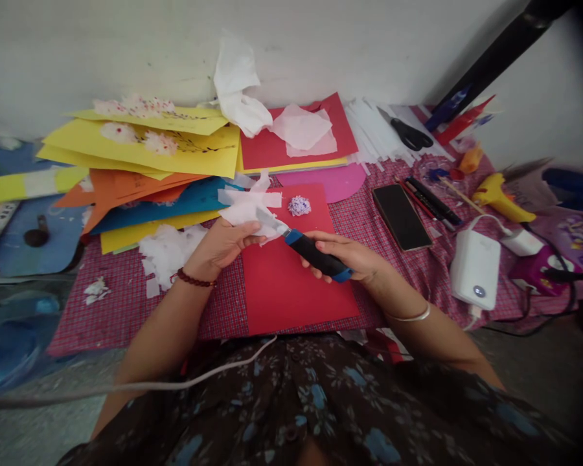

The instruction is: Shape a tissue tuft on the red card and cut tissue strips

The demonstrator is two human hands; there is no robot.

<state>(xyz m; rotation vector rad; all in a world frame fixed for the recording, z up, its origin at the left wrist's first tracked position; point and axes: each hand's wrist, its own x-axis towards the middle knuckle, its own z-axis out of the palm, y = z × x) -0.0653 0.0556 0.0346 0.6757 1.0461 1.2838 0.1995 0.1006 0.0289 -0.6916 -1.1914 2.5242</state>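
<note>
My left hand (230,244) pinches a sheet of white tissue paper (251,202), whose cut strips stick out at the top and sides. In my right hand (342,254) is a utility knife (319,254) with a black and blue handle, its metal blade pointing left against the tissue. Both hands are above a red paper sheet (291,291). A purple-and-white speckled pompom-like clump (299,206) lies on that sheet, just beyond the knife. Left of my left wrist are white tissue pieces (168,249) in a loose heap.
Yellow cards with tissue blossoms (170,145) are stacked at the back left. White paper strips (372,133) and black-handled scissors (411,134) lie back right. Further right are a phone (401,217), pens (432,202), a yellow glue gun (501,197) and a white power bank (475,265) with cables.
</note>
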